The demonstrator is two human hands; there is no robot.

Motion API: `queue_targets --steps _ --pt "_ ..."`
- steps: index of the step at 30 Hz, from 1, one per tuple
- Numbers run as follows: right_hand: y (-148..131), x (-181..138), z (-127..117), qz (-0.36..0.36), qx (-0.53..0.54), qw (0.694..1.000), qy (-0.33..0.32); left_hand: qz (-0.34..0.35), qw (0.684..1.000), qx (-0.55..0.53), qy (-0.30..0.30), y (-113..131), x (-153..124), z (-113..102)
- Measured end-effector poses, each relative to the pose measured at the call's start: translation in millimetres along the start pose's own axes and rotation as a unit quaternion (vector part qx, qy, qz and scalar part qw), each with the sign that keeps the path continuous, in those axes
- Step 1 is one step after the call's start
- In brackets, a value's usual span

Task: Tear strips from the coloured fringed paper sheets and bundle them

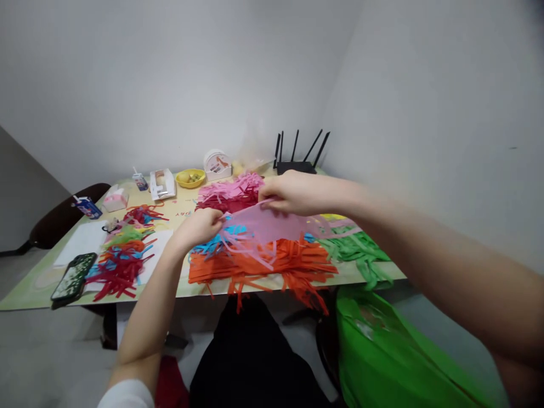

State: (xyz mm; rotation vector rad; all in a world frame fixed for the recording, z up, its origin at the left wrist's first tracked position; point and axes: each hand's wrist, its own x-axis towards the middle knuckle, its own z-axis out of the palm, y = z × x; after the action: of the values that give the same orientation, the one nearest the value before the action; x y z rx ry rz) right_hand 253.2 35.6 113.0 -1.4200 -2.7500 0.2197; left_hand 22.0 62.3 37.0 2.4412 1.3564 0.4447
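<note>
Both my hands hold up a pink sheet of paper [272, 225] cut into a fringe of strips along its lower edge. My left hand [199, 225] pinches its left end and my right hand [295, 194] grips its top edge. The sheet hangs above piles of paper strips on the table [38, 283]: orange strips [263, 266] just below it, blue strips [212, 243] behind them, green strips [357, 252] to the right, pink and dark red strips [232, 192] further back.
At the left lie a phone [72, 277], white paper sheets [83, 241] and mixed coloured strips [123, 258]. Small boxes, a yellow bowl [190, 178], a round white box [216, 164] and a black router [297, 156] stand at the back. A green bag [382, 345] sits below right.
</note>
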Motion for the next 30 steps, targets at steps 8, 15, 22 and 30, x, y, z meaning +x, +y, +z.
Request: queue_targets --steps 8,15,22,30 --pt "-20.6 1.2 12.2 0.000 -0.086 0.996 0.016 0.142 0.977 -0.154 0.038 28.5 -1.3 17.2" --pt "10.0 -16.7 32.6 -0.039 0.060 0.997 0.031 0.078 0.966 -0.248 0.020 2.8 -8.5 27.5" --pt "12.9 -20.8 78.0 -0.034 0.262 0.951 0.162 0.033 0.956 -0.290 0.035 3.1 -29.4 25.6" --pt "11.3 -25.4 101.6 -0.019 0.362 0.896 0.257 0.002 0.940 -0.315 0.130 -7.2 -36.6 32.5"
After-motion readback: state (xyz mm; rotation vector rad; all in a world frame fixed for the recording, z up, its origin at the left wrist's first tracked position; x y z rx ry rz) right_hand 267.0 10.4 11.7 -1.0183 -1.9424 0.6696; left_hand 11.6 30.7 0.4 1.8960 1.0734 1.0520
